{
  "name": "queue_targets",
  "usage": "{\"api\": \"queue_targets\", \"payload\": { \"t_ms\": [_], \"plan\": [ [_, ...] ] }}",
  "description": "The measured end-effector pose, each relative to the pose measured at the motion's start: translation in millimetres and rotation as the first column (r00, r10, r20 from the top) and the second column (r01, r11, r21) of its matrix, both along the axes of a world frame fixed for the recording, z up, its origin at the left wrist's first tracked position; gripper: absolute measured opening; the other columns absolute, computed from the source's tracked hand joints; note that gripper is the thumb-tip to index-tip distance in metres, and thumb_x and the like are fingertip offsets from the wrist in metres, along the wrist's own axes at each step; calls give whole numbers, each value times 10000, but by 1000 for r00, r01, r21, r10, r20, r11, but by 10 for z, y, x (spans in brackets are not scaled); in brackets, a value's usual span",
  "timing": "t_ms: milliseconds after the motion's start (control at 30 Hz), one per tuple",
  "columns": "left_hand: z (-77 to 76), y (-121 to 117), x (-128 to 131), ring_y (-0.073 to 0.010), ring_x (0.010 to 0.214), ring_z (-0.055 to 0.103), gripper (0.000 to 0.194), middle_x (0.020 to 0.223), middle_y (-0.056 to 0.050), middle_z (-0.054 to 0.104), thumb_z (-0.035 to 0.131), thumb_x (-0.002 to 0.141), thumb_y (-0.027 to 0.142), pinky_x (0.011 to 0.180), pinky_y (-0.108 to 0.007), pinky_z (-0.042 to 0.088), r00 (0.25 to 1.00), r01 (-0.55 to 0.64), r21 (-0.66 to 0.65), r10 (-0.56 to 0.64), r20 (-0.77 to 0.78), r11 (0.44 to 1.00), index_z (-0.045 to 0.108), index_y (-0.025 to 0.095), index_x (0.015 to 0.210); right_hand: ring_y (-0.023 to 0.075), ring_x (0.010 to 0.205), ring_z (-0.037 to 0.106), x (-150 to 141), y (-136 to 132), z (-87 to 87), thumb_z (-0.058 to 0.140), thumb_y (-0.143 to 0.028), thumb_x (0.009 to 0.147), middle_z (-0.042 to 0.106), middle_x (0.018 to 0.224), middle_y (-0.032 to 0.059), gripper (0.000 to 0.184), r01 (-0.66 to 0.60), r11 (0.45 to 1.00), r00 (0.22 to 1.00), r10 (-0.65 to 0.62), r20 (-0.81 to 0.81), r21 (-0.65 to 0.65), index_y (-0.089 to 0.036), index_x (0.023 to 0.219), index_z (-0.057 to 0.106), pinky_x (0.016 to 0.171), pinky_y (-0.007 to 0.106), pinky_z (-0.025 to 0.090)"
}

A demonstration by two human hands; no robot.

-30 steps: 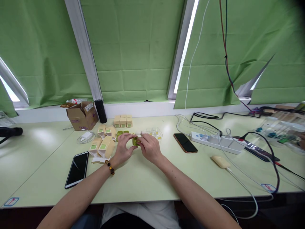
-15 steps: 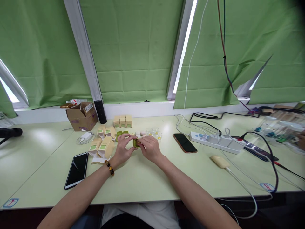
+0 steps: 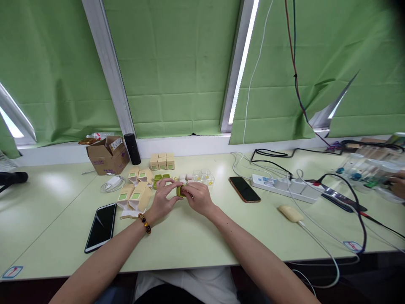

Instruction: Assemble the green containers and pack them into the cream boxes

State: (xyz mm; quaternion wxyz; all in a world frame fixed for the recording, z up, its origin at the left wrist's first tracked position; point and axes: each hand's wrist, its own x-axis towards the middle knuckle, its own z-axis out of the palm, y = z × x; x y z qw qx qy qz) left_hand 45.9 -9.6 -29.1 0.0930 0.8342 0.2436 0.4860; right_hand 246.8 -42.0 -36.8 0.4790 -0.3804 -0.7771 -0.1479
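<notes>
My left hand (image 3: pixel 163 200), with a beaded bracelet (image 3: pixel 144 223) at the wrist, pinches a small olive-green container (image 3: pixel 179 191) between thumb and fingers above the table. My right hand (image 3: pixel 200 198) is closed, its thumb and fingertips pressed to the container's right side; anything between those fingertips is hidden. Just behind my hands lie more green containers (image 3: pixel 159 180), small pale pink pieces (image 3: pixel 189 177) and clear round cups (image 3: pixel 204 175) with bits of yellow in them. Opened cream cartons with green labels (image 3: pixel 136 196) sit left of my left hand.
Closed cream cartons (image 3: pixel 162 161) stand at the back beside a black cylinder (image 3: pixel 132 148) and cardboard box (image 3: pixel 109 155). Phones lie left (image 3: pixel 101 227) and right (image 3: pixel 244 189). A power strip (image 3: pixel 284 188), cables and a cream charging case (image 3: pixel 290 213) occupy the right. Another person's hand (image 3: pixel 398 186) shows at the far right edge.
The view has shifted slightly. My right fingertips have moved a little at the green container, which appears slightly turned; both hands stay at the same spot.
</notes>
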Motion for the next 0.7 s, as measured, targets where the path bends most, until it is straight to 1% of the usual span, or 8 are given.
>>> {"api": "queue_targets", "payload": {
  "t_ms": [133,233,367,467,533,600,667,700],
  "plan": [
    [-5,4,6,-301,1193,627,411,1182,-80,753,797,902,267,1049,-502,416,1000,12,9,-12,-3,1000,718,318,1302,147,575,558,7,0,13,495,-222,1055,697,667,19,308,-12,1000,1000,12,-3,-6,-236,866,738,602,292,405],
    [4,12,7,-301,1196,621,425,1178,-77,755,808,890,265,1053,-499,415,1000,-11,4,11,2,1000,717,319,1302,156,582,567,44,-2,46,502,-243,1050,694,672,27,283,-1,1000,1000,2,29,-19,-243,917,752,593,298,399],
    [16,29,0,-303,1194,610,420,1169,-76,759,791,897,252,1038,-499,437,998,-48,7,48,31,999,716,317,1305,169,592,587,105,-20,87,509,-220,1029,706,701,32,248,-18,1000,998,19,56,-13,-245,1075,751,588,308,420],
    [14,49,-10,-312,1210,585,419,1170,-82,764,778,908,265,1045,-520,451,994,-93,-8,93,65,996,710,319,1317,197,647,624,101,-58,102,553,-212,1000,709,760,44,273,-29,1000,1000,29,-12,-4,-238,1228,702,610,330,479],
    [13,60,-16,-320,1222,562,411,1171,-84,772,782,907,292,1062,-539,453,990,-114,-14,114,77,993,714,324,1312,229,762,670,70,-83,104,602,-220,974,728,914,84,375,-47,998,996,45,-71,-28,-234,1346,636,628,348,531],
    [15,66,-20,-324,1217,544,401,1184,-82,775,790,903,326,1073,-547,459,991,-110,-13,111,77,994,724,325,1299,258,895,693,34,-97,97,639,-227,953,709,1142,134,506,-74,994,992,65,-104,-83,-247,1453,559,645,366,583],
    [19,66,-19,-323,1202,537,394,1203,-80,772,795,901,360,1079,-546,463,993,-98,-8,98,69,995,737,321,1289,271,993,697,9,-94,83,641,-219,954,652,1319,153,567,-112,984,988,96,-125,-136,-278,1503,515,678,385,629],
    [19,65,-16,-322,1196,536,391,1209,-79,769,799,898,373,1083,-547,461,993,-94,-6,94,65,996,745,320,1281,276,1031,697,2,-86,74,631,-209,959,636,1361,150,572,-136,979,984,115,-137,-153,-293,1511,509,700,396,646]
  ]
}}
